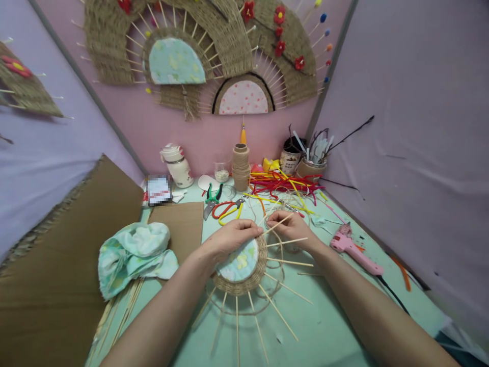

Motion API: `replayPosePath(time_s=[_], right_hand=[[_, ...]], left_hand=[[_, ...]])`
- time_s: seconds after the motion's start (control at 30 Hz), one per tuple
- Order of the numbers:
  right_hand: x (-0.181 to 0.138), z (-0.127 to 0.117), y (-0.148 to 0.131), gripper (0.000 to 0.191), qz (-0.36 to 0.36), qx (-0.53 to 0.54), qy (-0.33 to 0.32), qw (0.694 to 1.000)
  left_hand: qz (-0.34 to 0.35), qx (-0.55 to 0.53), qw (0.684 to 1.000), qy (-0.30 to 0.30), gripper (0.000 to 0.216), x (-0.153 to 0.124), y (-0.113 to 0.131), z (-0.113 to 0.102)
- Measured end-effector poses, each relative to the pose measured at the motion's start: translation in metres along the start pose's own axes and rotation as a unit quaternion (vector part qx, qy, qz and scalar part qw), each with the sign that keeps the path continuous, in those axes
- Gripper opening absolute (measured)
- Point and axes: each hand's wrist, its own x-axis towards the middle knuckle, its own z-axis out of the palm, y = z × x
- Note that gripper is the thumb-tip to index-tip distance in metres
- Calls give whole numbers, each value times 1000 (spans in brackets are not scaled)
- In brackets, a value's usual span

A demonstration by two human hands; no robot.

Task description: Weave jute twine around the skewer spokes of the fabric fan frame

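A half-round woven piece (239, 286) with a green floral cloth centre lies in front of me, thin sticks fanning out from its twine rim. My left hand (241, 232) is closed on the upper part of its rim, thumb on top and fingers mostly hidden. Beside it my right hand (284, 224) is pinched at a strand of twine near an upper stick; the fingertips partly hide the strand. Loose twine (280, 280) curves around the right side and below the piece, across the sticks.
Behind my hands lie pliers (213, 199), wire cutters (229, 208), a twine spool (240, 168) and red pipe cleaners (278, 184). A pink glue gun (355, 250) rests at right. Crumpled floral cloth (135, 255), flat cardboard (187, 229) and a large cardboard sheet (72, 255) are at left.
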Motion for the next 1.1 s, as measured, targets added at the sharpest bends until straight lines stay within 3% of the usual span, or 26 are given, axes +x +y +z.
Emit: replayPosePath(time_s=[0.5,0.67,0.9,1.0,1.1], right_hand=[[-1,4,-5,19,-24,-13,30,999],[-2,2,-3,22,-61,-54,97,992],[-3,-4,3,37,-154,-142,188,960],[-2,-10,2,33,-173,-151,176,957],[-2,-19,1,17,-189,-159,138,959]], left_hand=[[-11,9,1000,8,38,1,-3,6],[-5,14,1000,4,39,2,-5,5],[-7,19,1000,1,38,2,-6,6],[-13,5,1000,0,38,2,-6,7],[-26,-15,1000,-2,39,2,-5,7]])
